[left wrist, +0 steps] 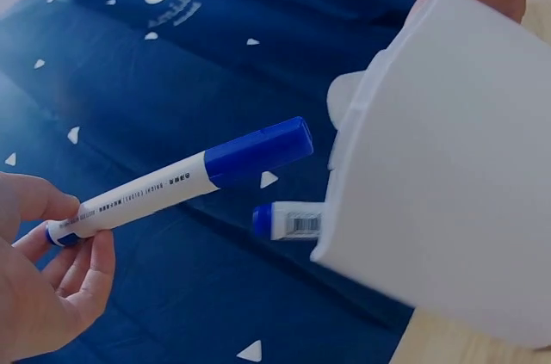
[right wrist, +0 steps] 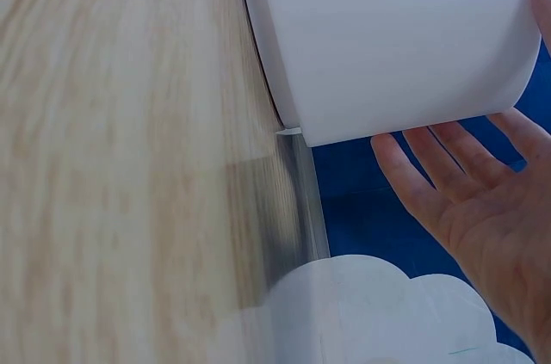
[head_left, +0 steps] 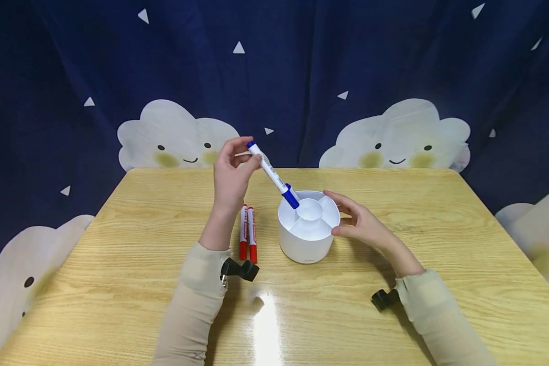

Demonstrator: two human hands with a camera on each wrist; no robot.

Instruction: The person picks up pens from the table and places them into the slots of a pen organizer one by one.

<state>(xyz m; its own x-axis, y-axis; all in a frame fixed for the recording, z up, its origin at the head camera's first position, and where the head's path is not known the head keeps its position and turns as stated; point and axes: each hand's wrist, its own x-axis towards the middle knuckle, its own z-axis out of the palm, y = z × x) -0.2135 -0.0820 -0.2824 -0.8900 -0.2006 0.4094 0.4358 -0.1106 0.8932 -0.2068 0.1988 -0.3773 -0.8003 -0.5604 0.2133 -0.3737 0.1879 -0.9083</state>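
Head view: two red markers [head_left: 248, 233] (capped) lie beside holder [head_left: 307, 239].

A second blue marker [left wrist: 288, 220] sits mostly hidden inside the white holder [left wrist: 448, 175], apparently upright.

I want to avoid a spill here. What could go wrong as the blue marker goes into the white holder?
1. The left hand pinches the blue marker only at its far end, so it may slip.
2. The marker is tilted over the white holder; its cap could catch the rim or a divider.
3. The right hand only touches the holder, which might slide.
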